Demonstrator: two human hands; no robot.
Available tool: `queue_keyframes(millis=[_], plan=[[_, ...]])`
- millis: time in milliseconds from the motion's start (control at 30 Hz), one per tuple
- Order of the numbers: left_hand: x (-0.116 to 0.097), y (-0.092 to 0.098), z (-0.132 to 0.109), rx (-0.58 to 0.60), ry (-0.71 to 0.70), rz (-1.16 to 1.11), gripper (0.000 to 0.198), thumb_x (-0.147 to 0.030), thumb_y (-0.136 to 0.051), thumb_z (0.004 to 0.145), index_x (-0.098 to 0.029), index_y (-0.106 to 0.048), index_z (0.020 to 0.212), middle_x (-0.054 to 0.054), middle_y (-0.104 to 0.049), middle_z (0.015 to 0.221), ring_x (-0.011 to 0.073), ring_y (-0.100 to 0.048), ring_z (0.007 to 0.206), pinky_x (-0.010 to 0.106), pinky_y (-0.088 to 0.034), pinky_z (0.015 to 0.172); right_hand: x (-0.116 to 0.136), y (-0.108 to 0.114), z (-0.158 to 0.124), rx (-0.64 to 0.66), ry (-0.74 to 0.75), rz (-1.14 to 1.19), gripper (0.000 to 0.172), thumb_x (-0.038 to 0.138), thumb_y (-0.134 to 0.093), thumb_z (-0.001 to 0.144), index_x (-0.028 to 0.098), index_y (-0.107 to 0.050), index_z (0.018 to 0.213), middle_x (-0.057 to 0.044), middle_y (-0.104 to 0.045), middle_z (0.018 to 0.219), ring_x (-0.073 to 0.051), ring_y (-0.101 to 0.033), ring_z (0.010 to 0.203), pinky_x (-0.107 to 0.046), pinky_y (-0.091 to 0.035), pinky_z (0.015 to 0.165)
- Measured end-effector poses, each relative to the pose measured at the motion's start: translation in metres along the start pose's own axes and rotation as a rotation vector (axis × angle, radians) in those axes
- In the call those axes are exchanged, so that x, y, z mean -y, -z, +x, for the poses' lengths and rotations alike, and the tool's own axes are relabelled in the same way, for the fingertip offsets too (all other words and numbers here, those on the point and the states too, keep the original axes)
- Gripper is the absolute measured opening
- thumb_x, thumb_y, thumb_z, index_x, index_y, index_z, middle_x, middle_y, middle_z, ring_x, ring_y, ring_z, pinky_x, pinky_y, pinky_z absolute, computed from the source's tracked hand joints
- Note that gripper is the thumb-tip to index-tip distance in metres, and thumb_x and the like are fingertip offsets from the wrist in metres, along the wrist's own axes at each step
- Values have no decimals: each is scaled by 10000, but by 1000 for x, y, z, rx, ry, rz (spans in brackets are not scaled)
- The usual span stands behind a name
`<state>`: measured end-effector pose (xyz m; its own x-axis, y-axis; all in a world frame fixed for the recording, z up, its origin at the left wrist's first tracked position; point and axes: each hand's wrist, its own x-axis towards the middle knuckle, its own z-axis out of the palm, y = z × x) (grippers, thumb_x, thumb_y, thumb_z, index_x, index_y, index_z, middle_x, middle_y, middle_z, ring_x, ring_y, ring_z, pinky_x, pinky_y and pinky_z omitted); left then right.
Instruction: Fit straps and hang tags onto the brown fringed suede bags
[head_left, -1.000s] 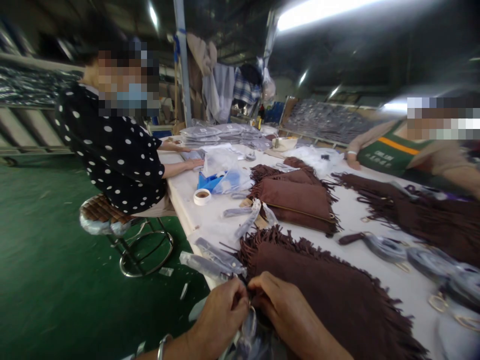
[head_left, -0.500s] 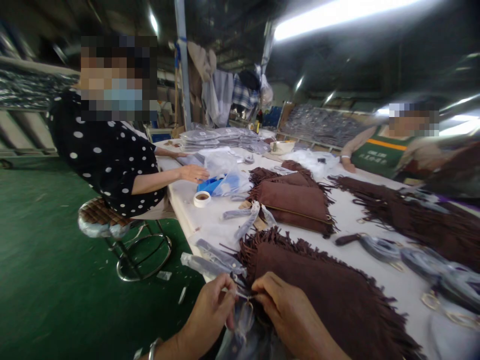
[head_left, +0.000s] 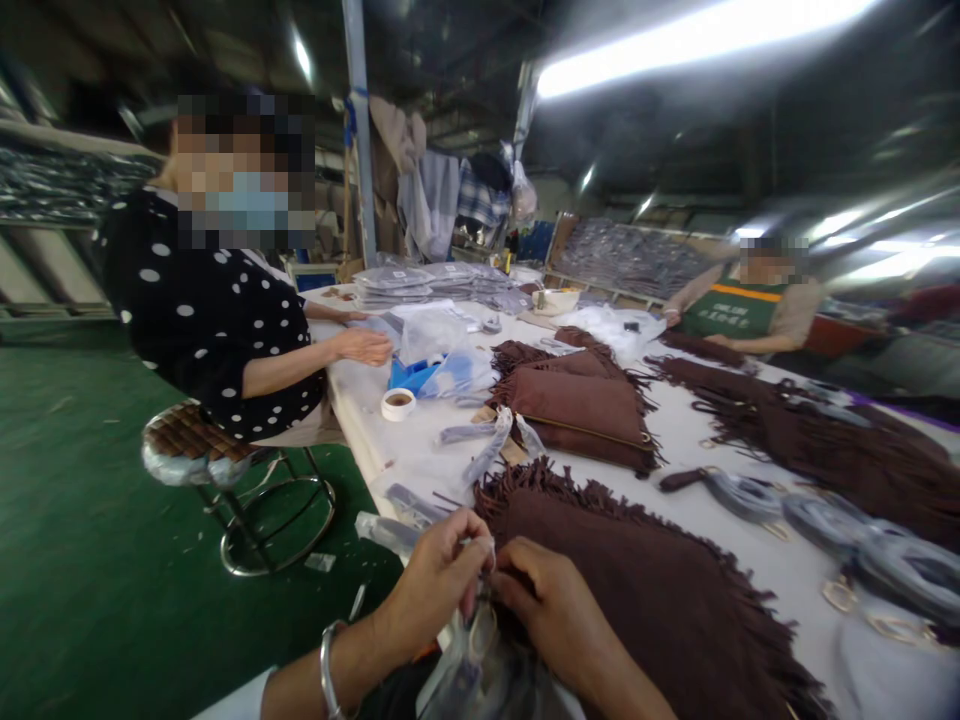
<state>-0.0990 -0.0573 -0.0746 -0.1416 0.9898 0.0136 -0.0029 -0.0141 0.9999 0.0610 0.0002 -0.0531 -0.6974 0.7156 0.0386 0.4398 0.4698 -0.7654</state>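
Observation:
My left hand [head_left: 442, 568], with a bangle on its wrist, is closed in a pinch at the table's near edge. Fingertip to fingertip with it, my right hand [head_left: 556, 610] is pinched too. Between them is the top of a plastic-wrapped strap [head_left: 457, 672] with a gold-coloured metal clasp [head_left: 482, 635] hanging just below the fingers. The fingers hide exactly what is gripped. A dark brown fringed suede bag [head_left: 622, 590] lies flat beside and beyond my right hand. Past my left hand, another plastic-wrapped strap [head_left: 386, 533] lies over the table's edge.
More brown fringed bags [head_left: 581, 405] lie further up the white table [head_left: 367, 425]. Wrapped coiled straps [head_left: 832, 530] are at the right. A tape roll [head_left: 397, 403] and a blue-and-clear plastic bag [head_left: 439, 372] lie near a seated co-worker [head_left: 217, 310]. Another person [head_left: 739, 310] is across the table.
My hands have drawn closer together and risen slightly, the fingertips now meeting above the clasp. The seated co-worker's near hand has shifted left. The person across the table has changed posture.

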Motion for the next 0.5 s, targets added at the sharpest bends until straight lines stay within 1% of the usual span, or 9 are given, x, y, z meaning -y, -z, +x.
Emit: queue_keyframes(millis=[67,133,167,233,300,400,500], plan=[[4,2,-2,-12,13,-27,256,-403,-481,928,-157,-547,904,-69,-508,473,79,-434,367,180,-315,441,1,2,0,-41,-59,56,154,207,-550,879,188,-613,740,27,-601,730,-130,-560,704,-216,-378,648],[12,2,-6,8,42,-41,258,-405,-534,898,-152,-559,948,-56,-545,528,94,-490,399,184,-327,438,2,3,0,-71,-106,117,193,259,-538,888,187,-609,725,32,-580,686,-129,-540,672,-215,-374,626],[16,1,-7,31,60,-39,239,-378,-576,870,-149,-570,939,-53,-552,541,98,-505,414,183,-330,437,2,3,0,-81,-124,144,201,280,-538,887,187,-612,725,34,-573,674,-128,-529,658,-214,-372,614],[24,-1,-9,66,88,-22,167,-300,-625,814,-143,-594,859,-53,-540,519,95,-494,420,180,-327,436,1,2,0,-102,-155,184,207,301,-543,876,187,-618,721,40,-554,646,-123,-505,626,-211,-364,587],[30,-4,-8,59,99,-12,119,-257,-627,784,-142,-599,773,-54,-524,485,87,-461,403,180,-318,430,0,1,1,-119,-181,201,209,308,-548,865,185,-623,714,45,-529,614,-119,-486,596,-211,-356,565],[32,-6,-6,24,117,-32,139,-272,-614,778,-145,-599,725,-56,-506,443,85,-430,374,183,-306,415,-2,1,0,-100,-181,223,158,290,-557,851,184,-654,783,47,-540,621,-118,-488,589,-213,-363,565],[33,-5,-4,9,126,-50,149,-283,-633,761,-145,-604,713,-49,-517,438,90,-441,372,185,-311,413,-3,0,-2,-57,-157,232,133,271,-564,844,188,-666,830,45,-570,650,-121,-506,604,-214,-371,568]])
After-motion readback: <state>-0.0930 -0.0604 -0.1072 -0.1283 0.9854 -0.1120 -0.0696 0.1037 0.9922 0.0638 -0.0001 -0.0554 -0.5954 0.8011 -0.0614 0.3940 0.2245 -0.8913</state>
